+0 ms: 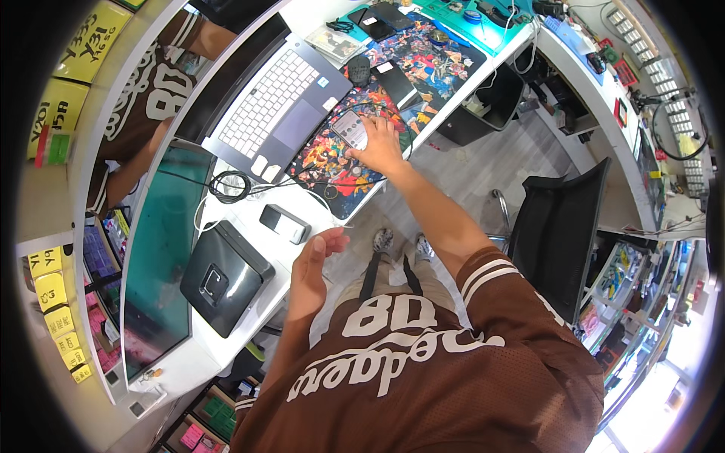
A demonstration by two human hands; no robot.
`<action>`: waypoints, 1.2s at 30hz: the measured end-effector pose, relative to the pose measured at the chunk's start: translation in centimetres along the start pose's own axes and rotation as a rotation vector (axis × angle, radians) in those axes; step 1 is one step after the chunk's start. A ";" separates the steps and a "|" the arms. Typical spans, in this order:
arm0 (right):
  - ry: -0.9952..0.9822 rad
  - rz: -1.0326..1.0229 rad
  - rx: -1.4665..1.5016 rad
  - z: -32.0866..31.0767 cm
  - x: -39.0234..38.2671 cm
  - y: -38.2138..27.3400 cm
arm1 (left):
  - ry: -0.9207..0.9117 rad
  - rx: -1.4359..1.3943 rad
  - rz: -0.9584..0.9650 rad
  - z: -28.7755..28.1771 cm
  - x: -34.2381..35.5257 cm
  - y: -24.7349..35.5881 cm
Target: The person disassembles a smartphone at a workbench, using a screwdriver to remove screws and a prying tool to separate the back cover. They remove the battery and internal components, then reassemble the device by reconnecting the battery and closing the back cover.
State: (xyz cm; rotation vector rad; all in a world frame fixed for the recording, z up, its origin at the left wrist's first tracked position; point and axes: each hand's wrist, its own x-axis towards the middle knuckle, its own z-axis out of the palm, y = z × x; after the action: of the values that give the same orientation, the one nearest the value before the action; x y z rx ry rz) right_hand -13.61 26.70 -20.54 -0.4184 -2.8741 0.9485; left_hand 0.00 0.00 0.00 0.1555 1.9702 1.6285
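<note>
At the front edge of a colourful printed mat [434, 64], my right hand [379, 147] is on a smartphone [350, 130] with a lit, pale screen. The thumb lies along the phone's near end and the fingers reach over its right side. My left hand [313, 260] is held beside the white counter, fingers loosely bent and apart, with nothing in it. Nearest to it is a small black-and-white box [285, 223]. An open grey laptop [264, 106] stands left of the phone, with a black cable [226, 185] coiled near its corner.
A glossy black device [226, 278] sits on the white counter at the left. More phones [371, 24], a dark wallet-like case [396, 83] and a round black object [359, 70] lie farther off. A black office chair [559, 234] stands to my right, and a dark bin [483, 109] stands beneath the desk.
</note>
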 end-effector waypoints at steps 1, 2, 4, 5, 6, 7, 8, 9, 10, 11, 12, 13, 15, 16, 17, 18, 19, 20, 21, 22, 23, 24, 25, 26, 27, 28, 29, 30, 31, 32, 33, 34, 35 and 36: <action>0.023 0.008 0.000 0.1 0.0 -0.2 | -0.005 0.007 -0.003 0.0 -0.3 -0.2; 0.048 0.018 0.000 0.2 0.0 -0.4 | -0.012 0.016 -0.005 -0.2 -0.7 -0.4; 0.026 0.016 -0.055 0.1 0.4 -0.6 | -0.019 0.056 -0.019 -0.7 -0.5 -1.5; 0.026 0.024 -0.083 0.2 0.6 -1.1 | -0.034 0.082 -0.018 -1.1 -0.7 -2.2; 0.050 -0.001 -0.082 0.7 0.5 -0.8 | -0.042 0.093 -0.021 -1.3 -0.7 -3.2; 0.087 -0.007 -0.087 1.2 0.7 -0.7 | -0.072 0.111 -0.018 -1.6 -0.7 -3.9; -0.061 0.001 -0.071 0.4 1.1 -1.7 | -0.083 0.124 -0.024 -1.7 -0.7 -4.3; -0.009 -0.015 -0.069 0.7 1.0 -1.2 | -0.116 0.132 -0.032 -1.0 -0.5 -4.7; -0.134 0.054 -0.060 -1.3 0.5 -2.7 | -0.144 0.153 -0.076 -0.4 -0.3 -4.8; 0.052 0.064 -0.059 -0.6 -0.7 -1.4 | -0.202 0.191 -0.106 0.8 0.4 -4.3; 0.219 0.013 0.012 -0.5 -2.9 -0.3 | -0.298 0.201 -0.106 2.3 0.8 -4.5; 0.295 -0.062 0.188 -1.2 -6.6 0.2 | -0.363 0.188 -0.133 3.4 0.1 -5.4; 0.041 0.075 0.385 -4.8 -15.3 0.8 | -0.626 0.444 -0.160 3.9 0.1 -10.4; -0.004 0.116 0.464 -5.4 -21.3 2.8 | -0.859 0.653 -0.169 6.1 -0.1 -9.9; -0.088 0.209 0.478 -8.8 -27.8 3.1 | -0.953 0.514 -0.350 5.6 0.1 -13.9; -0.071 0.228 0.390 -7.8 -34.9 5.7 | -1.079 0.531 -0.419 7.1 0.2 -14.5; -0.336 0.412 0.493 -11.9 -41.0 6.4 | -1.179 0.582 -0.446 8.8 0.0 -14.8; -0.033 0.466 0.487 -9.7 -49.2 7.7 | -1.300 0.648 -0.437 11.4 -0.4 -15.0; -0.015 0.547 0.549 -10.7 -55.6 7.8 | -1.382 0.712 -0.407 13.8 -0.8 -15.2; -0.105 0.728 0.636 -11.0 -60.7 7.7 | -1.451 0.765 -0.370 16.6 -1.4 -15.4; -0.070 0.765 0.785 -10.7 -65.3 7.3 | -1.517 0.812 -0.335 19.5 -2.1 -15.6; -0.035 0.795 0.936 -10.0 -69.5 7.0 | -1.574 0.855 -0.301 22.9 -3.1 -16.0; 0.018 0.913 0.894 -11.2 -72.4 5.7 | -1.612 0.890 -0.266 26.0 -4.1 -16.4; 0.082 0.987 1.016 -12.5 -74.8 5.2 | -1.650 0.931 -0.228 29.0 -5.6 -17.3; 0.172 1.004 1.131 -9.8 -78.2 6.4 | -1.680 0.949 -0.198 31.6 -7.3 -18.3; 0.276 1.110 1.256 -8.8 -81.6 7.0 | -1.702 0.956 -0.124 35.4 -9.2 -19.4; 0.384 1.018 1.259 -6.4 -84.9 7.9 | -1.713 0.973 -0.046 38.3 -11.0 -20.3; 0.622 0.823 1.237 -11.2 -85.2 7.1 | -1.716 0.924 0.211 40.3 -11.6 -22.9; 0.797 0.873 1.745 -9.8 -87.6 7.0 | -1.708 0.987 0.135 44.2 -15.1 -20.3; 0.767 1.050 1.615 -10.1 -89.3 7.1 | -1.683 1.033 0.072 49.4 -18.2 -16.8; 0.741 1.210 1.467 -12.0 -90.7 7.6 | -1.609 0.994 0.143 52.8 -19.0 -16.5; 0.708 1.261 1.411 -15.7 -91.6 8.3 | -1.526 0.948 0.208 55.8 -19.3 -16.4; 0.696 1.314 1.359 -19.2 -92.0 8.6 | -1.466 0.874 0.361 59.3 -19.7 -15.2; 0.656 1.388 1.217 -21.7 -92.7 9.8 | -1.368 0.823 0.336 62.2 -19.5 -14.8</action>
State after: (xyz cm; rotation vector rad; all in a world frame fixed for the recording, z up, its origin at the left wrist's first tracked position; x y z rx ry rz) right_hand 81.15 20.33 -8.56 -1.9661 -0.7700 1.8289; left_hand 50.73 41.57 -12.75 1.4963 1.3003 0.3673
